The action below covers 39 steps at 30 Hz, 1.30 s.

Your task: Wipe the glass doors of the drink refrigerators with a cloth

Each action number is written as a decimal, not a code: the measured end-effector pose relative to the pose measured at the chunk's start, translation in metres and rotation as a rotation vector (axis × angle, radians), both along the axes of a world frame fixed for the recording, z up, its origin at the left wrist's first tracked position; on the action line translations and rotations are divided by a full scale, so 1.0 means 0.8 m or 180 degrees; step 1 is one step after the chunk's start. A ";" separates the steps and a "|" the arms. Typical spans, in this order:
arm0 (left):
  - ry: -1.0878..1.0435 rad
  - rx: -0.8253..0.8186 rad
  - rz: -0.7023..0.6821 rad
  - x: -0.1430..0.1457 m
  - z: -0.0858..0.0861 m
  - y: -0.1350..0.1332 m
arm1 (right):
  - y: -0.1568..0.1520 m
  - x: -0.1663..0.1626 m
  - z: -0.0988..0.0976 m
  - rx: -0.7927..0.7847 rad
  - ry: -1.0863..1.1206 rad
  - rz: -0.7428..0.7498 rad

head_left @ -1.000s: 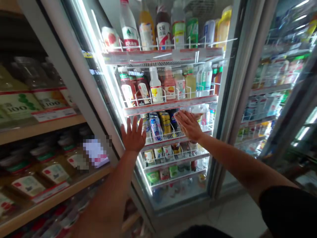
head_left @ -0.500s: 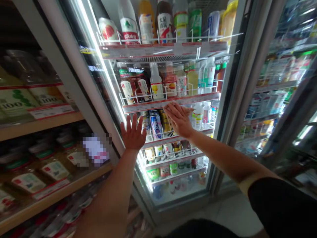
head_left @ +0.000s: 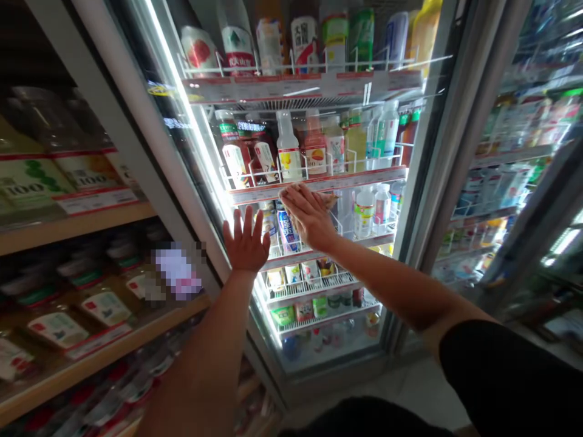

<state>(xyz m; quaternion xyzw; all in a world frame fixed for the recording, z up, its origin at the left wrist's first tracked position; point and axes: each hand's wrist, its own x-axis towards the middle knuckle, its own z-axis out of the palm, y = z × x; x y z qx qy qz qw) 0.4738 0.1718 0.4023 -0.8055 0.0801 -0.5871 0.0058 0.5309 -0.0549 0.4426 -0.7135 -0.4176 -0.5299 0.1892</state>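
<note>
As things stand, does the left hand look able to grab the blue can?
Probably not: the glass door looks shut, standing between the left hand and the blue can.

On the left I observe wooden shelves (head_left: pixel 86 227), with pale-green bottles (head_left: pixel 28 185) on the upper tier, green-banded amber bottles (head_left: pixel 108 308) on the lower, and a price strip (head_left: pixel 96 200) between them. In the far centre I see upright white (head_left: pixel 288 159) and pink (head_left: pixel 315 152) bottles side by side; on the right, blurred drinks (head_left: pixel 483 194) stand in rows.
</note>
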 end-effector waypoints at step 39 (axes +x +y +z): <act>0.0251 -0.0225 -0.0056 -0.004 0.003 -0.004 | 0.042 -0.006 0.150 -0.0329 -0.0319 -0.0334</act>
